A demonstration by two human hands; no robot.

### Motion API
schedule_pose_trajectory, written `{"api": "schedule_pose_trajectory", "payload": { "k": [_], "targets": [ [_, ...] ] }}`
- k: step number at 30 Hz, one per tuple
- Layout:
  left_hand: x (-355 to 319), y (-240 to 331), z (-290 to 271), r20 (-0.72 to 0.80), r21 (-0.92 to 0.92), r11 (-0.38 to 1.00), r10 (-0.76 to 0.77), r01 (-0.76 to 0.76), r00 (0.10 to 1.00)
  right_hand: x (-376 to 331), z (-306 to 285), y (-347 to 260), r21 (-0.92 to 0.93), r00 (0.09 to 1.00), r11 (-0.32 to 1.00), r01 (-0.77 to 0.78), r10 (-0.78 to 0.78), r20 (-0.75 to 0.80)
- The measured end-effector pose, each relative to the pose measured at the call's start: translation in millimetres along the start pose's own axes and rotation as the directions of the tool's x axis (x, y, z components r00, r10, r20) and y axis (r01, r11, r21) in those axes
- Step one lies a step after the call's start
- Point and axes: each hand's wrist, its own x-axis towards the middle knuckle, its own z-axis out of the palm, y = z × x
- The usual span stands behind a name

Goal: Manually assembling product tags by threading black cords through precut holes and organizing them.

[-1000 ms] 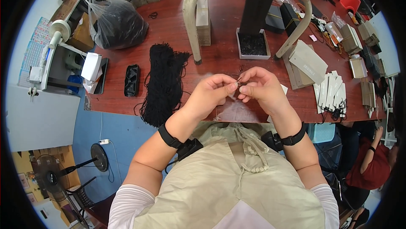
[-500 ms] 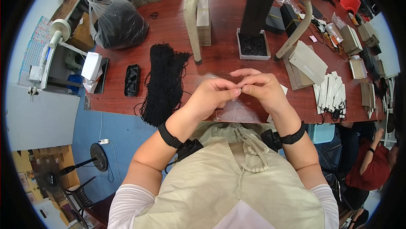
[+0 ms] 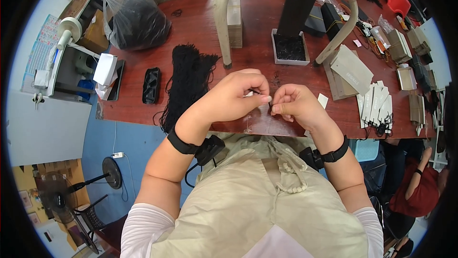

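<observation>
My left hand [image 3: 236, 97] and my right hand [image 3: 295, 105] meet fingertip to fingertip above the near edge of the red-brown table [image 3: 200, 34]. Between the pinched fingers is a small clear plastic sleeve [image 3: 261, 115] with a thin black string [image 3: 257, 93]; both hands pinch it. A heap of black strings [image 3: 187, 81] lies just left of my left hand. A small white card [image 3: 323, 100] lies right of my right hand.
A grey tray of black bits [image 3: 288, 48] stands behind my hands under a black post. White tags with black strings [image 3: 376, 108] lie at right, grey cards [image 3: 350, 69] beside them. A black plastic bag [image 3: 138, 19] and a black tray [image 3: 151, 85] are at left. Another person sits at lower right.
Both hands have shifted slightly and drawn closer at the fingertips, still working the clear sleeve and string. Nothing else on the table has moved.
</observation>
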Motion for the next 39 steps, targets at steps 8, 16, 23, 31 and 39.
{"api": "schedule_pose_trajectory", "payload": {
  "k": [8, 16, 23, 31, 39],
  "targets": [
    [15, -11, 27, -0.371, 0.41, 0.896, 0.334, -0.17, 0.866, 1, 4, 2, -0.111, 0.975, 0.978, 0.177, -0.19, -0.113],
    [4, -15, 38, -0.18, -0.488, 0.844, -0.345, 0.221, 0.921, 3, -1, 7, -0.033, 0.931, 0.948, 0.315, -0.316, -0.184],
    [5, -24, 48, -0.263, -0.516, 0.85, -0.277, 0.108, 0.924, 5, 3, 8, 0.023, 0.938, 0.953, 0.301, -0.292, -0.189],
    [4, -28, 48, -0.365, -0.339, 0.934, -0.242, 0.114, 0.899, 0, 1, -1, 0.193, 0.977, 0.96, 0.202, -0.184, -0.109],
    [2, -14, 41, -0.396, 0.245, 0.956, 0.25, -0.161, 0.884, 5, -3, 3, 0.163, 0.936, 0.922, 0.35, -0.335, -0.11]
  ]
}}
